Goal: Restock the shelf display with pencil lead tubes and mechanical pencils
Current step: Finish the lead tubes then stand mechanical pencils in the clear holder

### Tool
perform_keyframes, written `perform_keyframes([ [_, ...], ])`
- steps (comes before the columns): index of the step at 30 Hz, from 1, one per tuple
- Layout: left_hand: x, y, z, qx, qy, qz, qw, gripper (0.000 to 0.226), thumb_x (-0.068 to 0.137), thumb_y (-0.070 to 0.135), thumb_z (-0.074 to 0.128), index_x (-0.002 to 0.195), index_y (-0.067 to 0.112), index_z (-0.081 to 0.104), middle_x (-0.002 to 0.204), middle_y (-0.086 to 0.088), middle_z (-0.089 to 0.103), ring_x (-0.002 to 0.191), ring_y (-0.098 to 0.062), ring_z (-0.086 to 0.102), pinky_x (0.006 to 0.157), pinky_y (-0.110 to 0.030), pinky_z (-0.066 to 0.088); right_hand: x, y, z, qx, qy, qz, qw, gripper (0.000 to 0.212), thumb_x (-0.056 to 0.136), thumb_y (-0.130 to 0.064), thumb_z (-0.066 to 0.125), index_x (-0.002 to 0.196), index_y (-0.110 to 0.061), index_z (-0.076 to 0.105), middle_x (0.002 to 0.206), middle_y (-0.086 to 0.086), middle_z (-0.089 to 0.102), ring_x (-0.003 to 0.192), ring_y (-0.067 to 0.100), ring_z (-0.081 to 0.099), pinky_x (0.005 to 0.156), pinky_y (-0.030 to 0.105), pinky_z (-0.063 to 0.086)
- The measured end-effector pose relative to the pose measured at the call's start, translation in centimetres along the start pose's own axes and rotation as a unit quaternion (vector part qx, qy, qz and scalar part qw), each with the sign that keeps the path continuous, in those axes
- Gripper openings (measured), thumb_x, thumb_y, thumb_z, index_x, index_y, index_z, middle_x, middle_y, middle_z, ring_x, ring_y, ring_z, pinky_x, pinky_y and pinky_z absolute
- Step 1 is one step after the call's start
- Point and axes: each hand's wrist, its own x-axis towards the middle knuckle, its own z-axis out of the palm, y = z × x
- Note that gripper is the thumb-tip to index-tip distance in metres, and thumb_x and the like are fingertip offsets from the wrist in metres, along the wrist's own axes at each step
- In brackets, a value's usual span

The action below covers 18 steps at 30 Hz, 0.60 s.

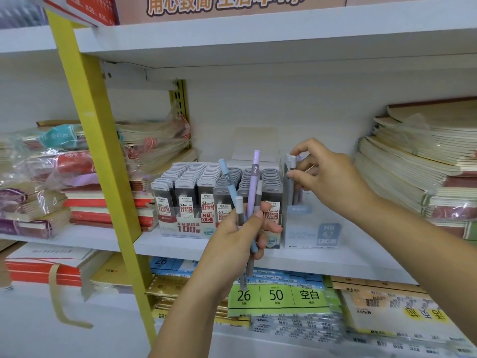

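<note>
My left hand (240, 228) grips a bunch of mechanical pencils (251, 187), blue, purple and grey, fanned upward in front of the shelf. Behind them a clear display box (180, 228) holds rows of grey pencil lead tubes (196, 177) with red and white labels. To its right stands a clear pencil display box (307, 228) marked HB 0.7, with a few pencils upright in it. My right hand (327, 174) reaches over that box and pinches the white cap of a pencil (293, 161) standing in it.
The white shelf (309, 264) carries stacks of notebooks at left (90, 202) and right (426, 171). A yellow upright post (103, 164) runs down the left side. Below, packs of loose-leaf paper (276, 298) lie with green labels. Another white shelf board (258, 40) hangs overhead.
</note>
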Motion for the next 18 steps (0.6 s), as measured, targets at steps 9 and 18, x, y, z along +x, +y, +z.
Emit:
perform_keyframes([
  [9, -0.4, 0.6, 0.2, -0.017, -0.028, 0.004, 0.999, 0.023, 0.107, 0.017, 0.045, 0.12, 0.011, 0.062, 0.088, -0.002, 0.075, 0.061, -0.008, 0.053, 0.056, -0.022, 0.045, -1.2, -2.0, -0.6, -0.076, 0.056, -0.042, 0.995, 0.018, 0.091, -0.029, 0.06, 0.108, -0.024, 0.065, 0.091, -0.009, 0.058, 0.074, 0.007, 0.052, 0.069, 0.017, 0.041],
  [18, -0.4, 0.2, 0.9, -0.027, -0.061, -0.004, 0.998, 0.025, 0.102, 0.027, 0.052, 0.119, 0.015, 0.066, 0.1, -0.009, 0.077, 0.071, -0.011, 0.063, 0.062, -0.024, 0.052, -2.7, -4.8, -0.7, 0.25, -0.054, 0.1, 0.962, 0.006, 0.092, -0.021, 0.063, 0.093, -0.017, 0.067, 0.079, -0.008, 0.074, 0.071, 0.001, 0.066, 0.064, 0.014, 0.049],
])
